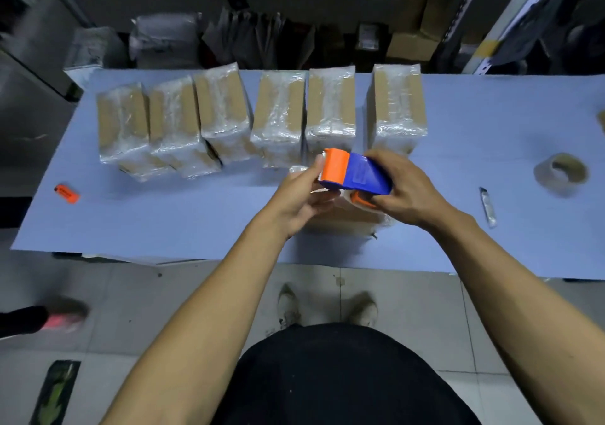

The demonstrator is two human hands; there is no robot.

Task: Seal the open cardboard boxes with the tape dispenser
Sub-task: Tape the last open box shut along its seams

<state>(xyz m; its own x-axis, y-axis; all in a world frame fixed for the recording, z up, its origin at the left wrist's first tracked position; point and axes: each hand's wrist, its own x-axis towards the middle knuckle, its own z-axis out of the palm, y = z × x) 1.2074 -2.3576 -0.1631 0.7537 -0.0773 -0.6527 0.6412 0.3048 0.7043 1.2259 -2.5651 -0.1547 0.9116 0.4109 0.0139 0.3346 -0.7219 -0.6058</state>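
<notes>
**Packing table, tape dispenser in both hands**

Nearest: dark trousers, two pale shoes on grey floor tiles. Both forearms reach forward over the near edge of the blue table (131, 221).
Right hand (404, 192): fingers curled round the rear of the blue and orange tape dispenser (355, 173), held above the table.
Left hand (304, 195): thumb and fingers pinching at the dispenser's orange front end.
Beneath the hands: one cardboard box (343, 220), mostly hidden.
Left: orange lighter (66, 193). Right: utility knife (488, 206); further right, tape roll (561, 174).
Far side: row of six taped boxes (262, 116), side by side.
Behind: shelving with cartons and bags.
</notes>
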